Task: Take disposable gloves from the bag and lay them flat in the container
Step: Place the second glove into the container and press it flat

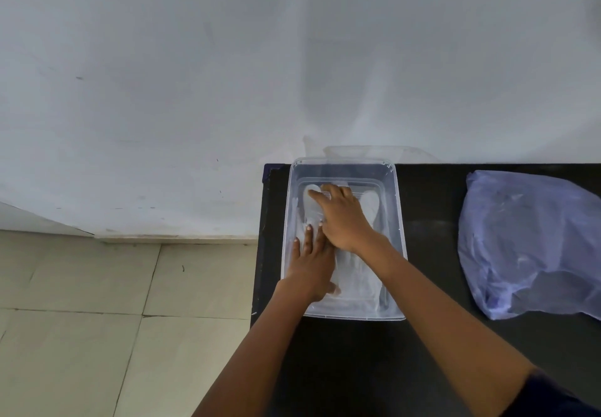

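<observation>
A clear plastic container (398, 221) stands on the black table (432, 208) near its left edge. Thin see-through disposable gloves (366, 273) lie flat on its floor. Both hands are inside it, palms down. My left hand (312, 264) presses flat on the near left part of the gloves, fingers spread. My right hand (341, 215) lies flat across the far part, its fingertips reaching a glove finger at the far left. To the right on the table sits the bluish plastic bag (527, 244), crumpled and partly see-through.
A white wall (227, 75) rises right behind the table. Left of the table, beige floor tiles (97, 319) lie below. A clear lid (374, 153) leans behind the container against the wall.
</observation>
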